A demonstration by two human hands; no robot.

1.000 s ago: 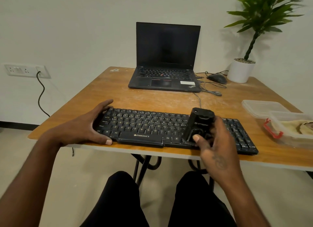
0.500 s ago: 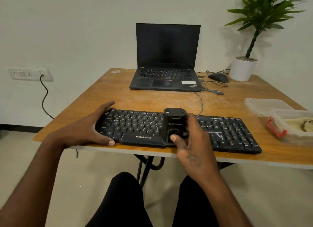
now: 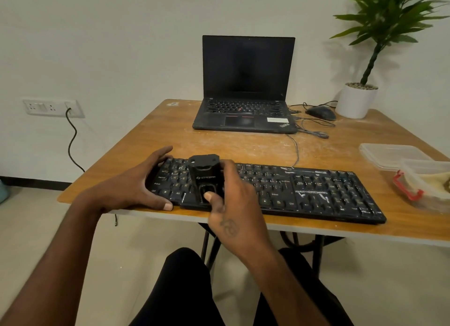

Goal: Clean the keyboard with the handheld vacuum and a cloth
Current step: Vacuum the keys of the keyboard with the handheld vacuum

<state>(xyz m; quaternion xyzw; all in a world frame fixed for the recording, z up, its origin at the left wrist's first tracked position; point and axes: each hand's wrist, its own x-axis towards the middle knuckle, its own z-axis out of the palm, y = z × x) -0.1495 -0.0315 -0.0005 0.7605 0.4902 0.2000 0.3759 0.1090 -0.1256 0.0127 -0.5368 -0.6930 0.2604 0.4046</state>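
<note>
Along the wooden table's (image 3: 219, 143) near edge I see the long black keyboard (image 3: 304, 191), Ctrl legible; my left hand (image 3: 131, 189) grips its end, my right hand (image 3: 233, 204) holds the black handheld vacuum (image 3: 204, 174) on its left keys.

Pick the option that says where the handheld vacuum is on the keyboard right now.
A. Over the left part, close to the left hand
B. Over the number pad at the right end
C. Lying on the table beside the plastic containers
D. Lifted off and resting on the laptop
A: the right hand holds the handheld vacuum on the left part of the keyboard, next to the left hand gripping that end.
</note>
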